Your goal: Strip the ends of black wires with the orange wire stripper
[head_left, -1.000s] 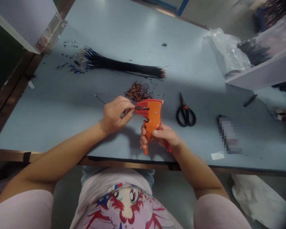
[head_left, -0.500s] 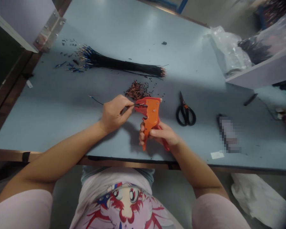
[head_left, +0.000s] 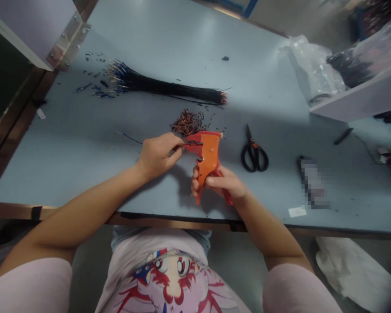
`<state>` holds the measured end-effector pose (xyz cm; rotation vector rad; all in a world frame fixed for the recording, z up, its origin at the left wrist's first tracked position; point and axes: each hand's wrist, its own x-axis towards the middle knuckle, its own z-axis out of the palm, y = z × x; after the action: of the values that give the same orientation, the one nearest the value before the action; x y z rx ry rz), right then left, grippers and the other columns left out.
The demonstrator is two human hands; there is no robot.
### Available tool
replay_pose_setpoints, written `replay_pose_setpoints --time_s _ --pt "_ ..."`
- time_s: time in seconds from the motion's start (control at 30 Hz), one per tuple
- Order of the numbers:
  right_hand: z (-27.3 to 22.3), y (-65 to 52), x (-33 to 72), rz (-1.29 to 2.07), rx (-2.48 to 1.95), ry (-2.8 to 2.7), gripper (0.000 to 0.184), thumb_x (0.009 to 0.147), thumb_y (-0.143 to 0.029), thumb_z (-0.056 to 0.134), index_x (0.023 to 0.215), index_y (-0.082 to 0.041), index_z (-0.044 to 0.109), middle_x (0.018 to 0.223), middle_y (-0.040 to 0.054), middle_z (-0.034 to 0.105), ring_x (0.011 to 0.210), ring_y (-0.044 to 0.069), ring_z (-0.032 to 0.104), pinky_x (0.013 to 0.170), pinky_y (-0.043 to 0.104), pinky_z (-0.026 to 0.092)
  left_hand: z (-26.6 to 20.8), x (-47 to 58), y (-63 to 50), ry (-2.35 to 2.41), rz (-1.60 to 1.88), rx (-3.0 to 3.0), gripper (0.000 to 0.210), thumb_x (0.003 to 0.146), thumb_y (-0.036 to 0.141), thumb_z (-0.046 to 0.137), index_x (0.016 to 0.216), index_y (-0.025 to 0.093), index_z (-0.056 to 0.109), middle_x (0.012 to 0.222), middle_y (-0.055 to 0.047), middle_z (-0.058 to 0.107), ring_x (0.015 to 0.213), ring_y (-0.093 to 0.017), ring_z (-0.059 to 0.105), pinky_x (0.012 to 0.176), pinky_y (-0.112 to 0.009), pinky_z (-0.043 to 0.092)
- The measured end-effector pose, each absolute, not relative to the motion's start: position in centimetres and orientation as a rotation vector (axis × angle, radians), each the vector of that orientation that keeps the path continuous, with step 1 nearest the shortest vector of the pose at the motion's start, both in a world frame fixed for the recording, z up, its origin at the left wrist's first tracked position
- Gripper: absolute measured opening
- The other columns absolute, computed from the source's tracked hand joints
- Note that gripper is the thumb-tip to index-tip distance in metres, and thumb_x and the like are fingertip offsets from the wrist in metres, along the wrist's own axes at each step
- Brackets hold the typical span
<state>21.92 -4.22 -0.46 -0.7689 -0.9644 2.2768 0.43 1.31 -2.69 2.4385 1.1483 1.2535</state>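
My left hand [head_left: 159,155] pinches a thin black wire [head_left: 132,138] with a blue-tipped end that sticks out to the left. The pinched end is at the jaws of an orange and red wire stripper [head_left: 209,152]; whether it lies inside them I cannot tell. My right hand [head_left: 220,182] is wrapped round the stripper's handles and holds it upright over the table. Just behind the jaws lies a pile of copper-coloured and black scraps [head_left: 186,123]. Farther back lies a long bundle of black wires [head_left: 169,88], blue ends to the left and bare copper ends to the right.
Black-handled scissors [head_left: 254,154] lie right of the stripper. A blurred-out phone-like object [head_left: 313,182] and a white paper slip [head_left: 297,211] are farther right. Plastic bags [head_left: 319,71] sit behind a pale panel [head_left: 361,98]. Loose blue terminals [head_left: 101,92] lie at the left.
My left hand has shifted very slightly, and the wire's blue end has moved a little to the left. The stripper and my right hand stay nearly in place.
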Motion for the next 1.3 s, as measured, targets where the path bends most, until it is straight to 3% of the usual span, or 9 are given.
replay_pose_setpoints --time_s 0.2,0.4,0.8,1.3 --pt "-0.4 -4.2 22.1 2.23 -0.755 -0.938 0.031 0.078 -0.029 0.069 0.101 -0.012 0.057 0.083 0.0076 0.063 0.076 0.025 0.066 0.063 0.041 0.056 -2.4 0.6 1.3 1.142 1.381 2.316 0.005 0.083 0.017 0.057 0.081 0.017 0.062 0.069 0.001 0.06 0.058 -0.008 0.048 0.059 -0.022 0.038" --pt "-0.8 -3.8 22.3 2.229 -0.733 -0.817 0.032 0.076 -0.031 0.07 0.098 -0.012 0.057 0.082 0.0059 0.064 0.074 0.022 0.066 0.074 0.045 0.054 -1.9 0.5 1.3 1.159 1.57 2.225 0.007 0.08 0.012 0.057 0.084 0.017 0.061 0.069 0.002 0.057 0.057 -0.007 0.045 0.058 -0.021 0.039" --pt "-0.4 -4.5 21.9 2.319 -0.725 -0.928 0.029 0.081 -0.032 0.067 0.098 -0.01 0.057 0.08 0.0083 0.064 0.074 0.023 0.066 0.071 0.043 0.052 -1.6 0.9 1.0 1.029 1.529 2.311 0.004 0.079 0.013 0.058 0.079 0.017 0.06 0.071 0.0 0.062 0.059 -0.008 0.049 0.058 -0.021 0.042" --pt "-0.5 -4.5 22.0 2.27 -0.747 -1.025 0.024 0.086 -0.033 0.063 0.094 -0.011 0.057 0.074 0.005 0.062 0.067 0.018 0.064 0.068 0.038 0.054 -1.3 0.6 0.8 1.031 1.558 2.407 0.006 0.076 0.013 0.061 0.08 0.018 0.062 0.069 0.0 0.062 0.061 -0.009 0.054 0.056 -0.02 0.043"
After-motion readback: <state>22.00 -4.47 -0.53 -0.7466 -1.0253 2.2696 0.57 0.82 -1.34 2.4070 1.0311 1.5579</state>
